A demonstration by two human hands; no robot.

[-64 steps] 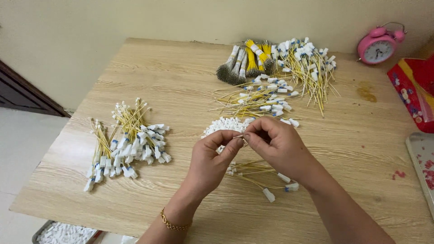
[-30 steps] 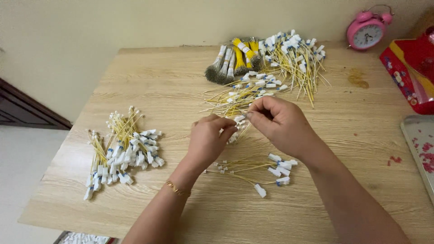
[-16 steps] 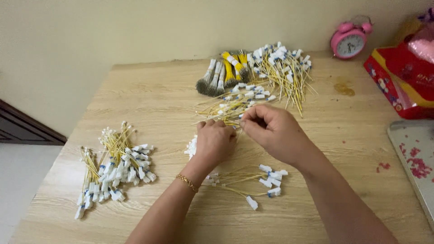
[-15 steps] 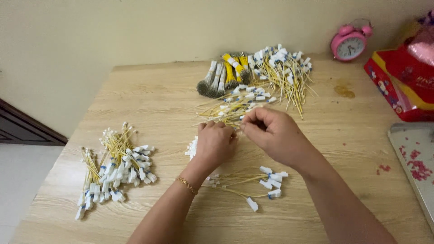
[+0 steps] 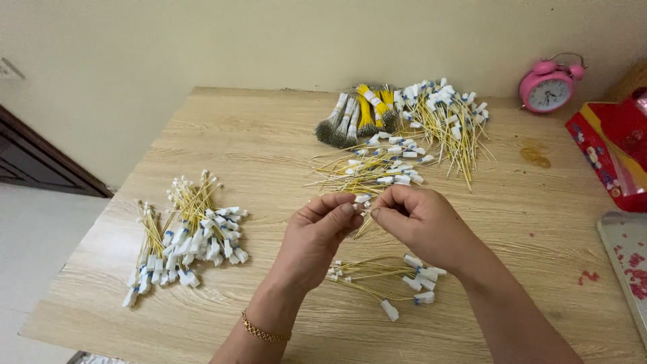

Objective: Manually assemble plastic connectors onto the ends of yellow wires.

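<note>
Both hands, left [image 5: 317, 239] and right [image 5: 421, 222], pinched shut on one thin yellow wire [image 5: 364, 214] with white plastic connector.

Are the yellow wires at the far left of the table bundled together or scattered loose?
Bundled. The yellow wires lie packed side by side in tight clusters, white ends grouped together on the table. Whether a tie holds them cannot be told.

A pink alarm clock [image 5: 547, 86] is standing at my table's [image 5: 256, 141] far edge, a red box [image 5: 617, 145] lying just beside it.
</note>
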